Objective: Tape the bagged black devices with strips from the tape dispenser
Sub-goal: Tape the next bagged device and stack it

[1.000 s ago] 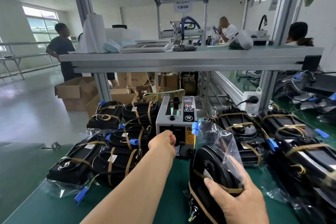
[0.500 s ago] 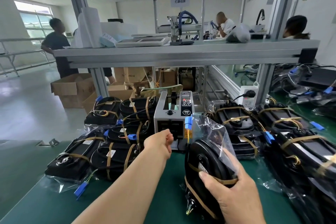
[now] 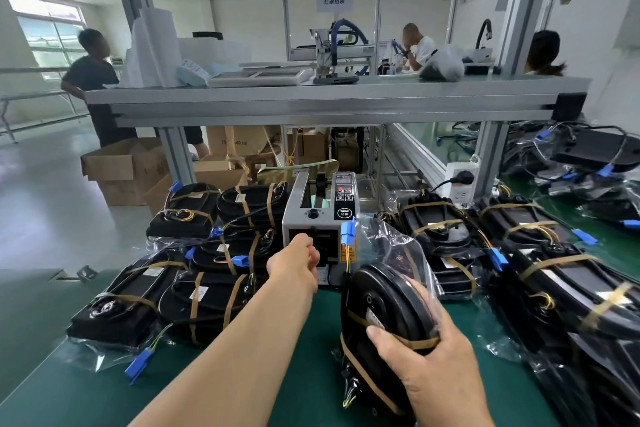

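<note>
Bare left hand [image 3: 294,262] at tape dispenser [image 3: 320,218]

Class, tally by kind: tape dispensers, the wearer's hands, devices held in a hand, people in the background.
Dispenser: 1
Hands, left hand and right hand: 2
Held device: 1
People: 3
Total: 7

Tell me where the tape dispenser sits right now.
In the head view, the tape dispenser stands mid-table on the green mat, between two piles of bagged black devices, with the left hand at its front outlet.
</note>
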### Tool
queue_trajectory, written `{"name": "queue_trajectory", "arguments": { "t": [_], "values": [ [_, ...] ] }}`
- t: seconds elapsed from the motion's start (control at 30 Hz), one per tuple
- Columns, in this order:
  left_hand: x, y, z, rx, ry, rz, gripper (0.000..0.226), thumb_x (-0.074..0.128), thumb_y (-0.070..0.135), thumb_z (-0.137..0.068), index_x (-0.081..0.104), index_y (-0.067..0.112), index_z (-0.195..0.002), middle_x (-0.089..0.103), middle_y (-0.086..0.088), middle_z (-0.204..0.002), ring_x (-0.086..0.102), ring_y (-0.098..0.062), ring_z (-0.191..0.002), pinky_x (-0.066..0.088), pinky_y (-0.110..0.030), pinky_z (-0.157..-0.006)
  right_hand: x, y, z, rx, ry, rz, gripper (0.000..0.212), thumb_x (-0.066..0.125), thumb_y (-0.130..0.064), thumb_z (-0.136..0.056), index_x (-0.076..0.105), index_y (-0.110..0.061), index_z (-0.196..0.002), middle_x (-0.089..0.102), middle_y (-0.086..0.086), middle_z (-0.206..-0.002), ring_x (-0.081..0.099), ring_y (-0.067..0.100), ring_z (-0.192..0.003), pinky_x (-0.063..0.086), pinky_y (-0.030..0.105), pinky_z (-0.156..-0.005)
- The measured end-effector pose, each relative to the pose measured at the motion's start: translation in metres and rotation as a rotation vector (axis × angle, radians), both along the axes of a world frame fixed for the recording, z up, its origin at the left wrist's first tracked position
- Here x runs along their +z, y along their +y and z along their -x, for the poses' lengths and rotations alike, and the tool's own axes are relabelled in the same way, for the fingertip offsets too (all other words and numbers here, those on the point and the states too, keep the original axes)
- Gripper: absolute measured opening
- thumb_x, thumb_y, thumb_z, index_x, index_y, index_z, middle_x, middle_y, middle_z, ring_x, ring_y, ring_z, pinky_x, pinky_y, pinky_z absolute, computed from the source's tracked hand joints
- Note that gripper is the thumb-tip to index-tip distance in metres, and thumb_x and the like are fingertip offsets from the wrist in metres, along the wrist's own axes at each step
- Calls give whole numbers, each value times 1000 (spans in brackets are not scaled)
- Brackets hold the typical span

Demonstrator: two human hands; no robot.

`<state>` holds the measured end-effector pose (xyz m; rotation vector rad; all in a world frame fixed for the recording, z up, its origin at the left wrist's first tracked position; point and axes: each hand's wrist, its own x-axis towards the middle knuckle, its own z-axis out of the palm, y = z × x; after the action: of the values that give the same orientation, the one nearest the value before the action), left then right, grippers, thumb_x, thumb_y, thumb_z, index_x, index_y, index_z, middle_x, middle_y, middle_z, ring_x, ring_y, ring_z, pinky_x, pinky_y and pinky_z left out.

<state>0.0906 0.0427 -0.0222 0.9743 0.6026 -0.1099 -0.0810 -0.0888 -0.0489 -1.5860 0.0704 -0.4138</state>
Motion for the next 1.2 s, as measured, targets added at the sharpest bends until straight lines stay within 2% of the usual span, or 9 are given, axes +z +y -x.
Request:
{"name": "queue_trajectory", "arguments": {
  "t": [0.07, 0.17, 0.27, 0.33, 0.47, 0.6, 0.7, 0.83, 1.2],
  "values": [
    [9, 5, 17, -97, -118, -97, 17, 64, 10, -88, 55, 17, -75, 50, 8, -51, 46, -3, -41, 33, -19, -49, 0, -2, -1, -1, -2, 8, 67, 89, -6, -64, 67, -53, -105, 77, -18, -86, 71, -4, -79, 50, 5, -67],
    [29, 18, 58, -338, -359, -229, 23, 68, 15, -88, 62, 19, -66, 54, 5, -56, 49, -6, -46, 41, -20, -50, -2, -3, -2, 15, -7, 39, 69, 93, -8, -60, 66, -50, -108, 77, -19, -90, 72, -2, -83, 52, 16, -78],
    [50, 26, 98, -561, -555, -351, 26, 69, 19, -83, 65, 22, -58, 53, 2, -61, 48, -8, -53, 44, -19, -55, -3, 0, -2, 33, -10, 44, 68, 87, -26, -52, 65, -56, -108, 76, -19, -92, 71, -4, -85, 50, 6, -73],
    [61, 24, 115, -627, -600, -478, 22, 72, 19, -81, 69, 20, -59, 50, 1, -60, 44, -8, -55, 41, -20, -58, -2, 3, 0, 38, -12, 55, 68, 82, -30, -52, 61, -62, -108, 76, -20, -92, 71, -5, -84, 47, 2, -71],
    [71, 15, 126, -638, -609, -571, 26, 72, 13, -81, 69, 19, -56, 52, 11, -47, 46, 2, -42, 38, -7, -46, 0, 6, 4, 70, -11, 32, 64, 85, -21, -59, 64, -53, -111, 76, -19, -94, 71, -3, -86, 48, 3, -70],
    [74, 11, 122, -648, -571, -628, 36, 70, 7, -83, 64, 18, -49, 48, 14, -39, 44, 3, -35, 35, -6, -40, 2, 7, 7, 84, -1, 42, 66, 87, -9, -68, 63, -49, -115, 76, -20, -92, 71, -4, -82, 48, 2, -66],
    [74, 11, 122, -655, -538, -619, 29, 70, 6, -83, 65, 14, -56, 48, 12, -38, 44, 2, -32, 34, -7, -38, 4, 9, 8, 90, 14, 33, 66, 85, -4, -70, 63, -44, -118, 76, -18, -93, 71, -3, -83, 49, 4, -66],
    [70, 9, 124, -631, -520, -603, 19, 71, 4, -83, 65, 8, -65, 49, 12, -38, 43, 2, -32, 34, -8, -37, 4, 9, 9, 97, 18, 30, 66, 85, -3, -69, 64, -41, -119, 76, -17, -91, 71, -3, -81, 49, 3, -63],
    [62, 9, 121, -572, -534, -645, 20, 75, 8, -77, 69, 13, -59, 62, 3, -51, 50, -1, -37, 37, -9, -39, 7, 11, 10, 117, 13, 27, 65, 83, 5, -70, 66, -39, -115, 77, -12, -86, 71, -1, -74, 50, 5, -59]
  ]
}}
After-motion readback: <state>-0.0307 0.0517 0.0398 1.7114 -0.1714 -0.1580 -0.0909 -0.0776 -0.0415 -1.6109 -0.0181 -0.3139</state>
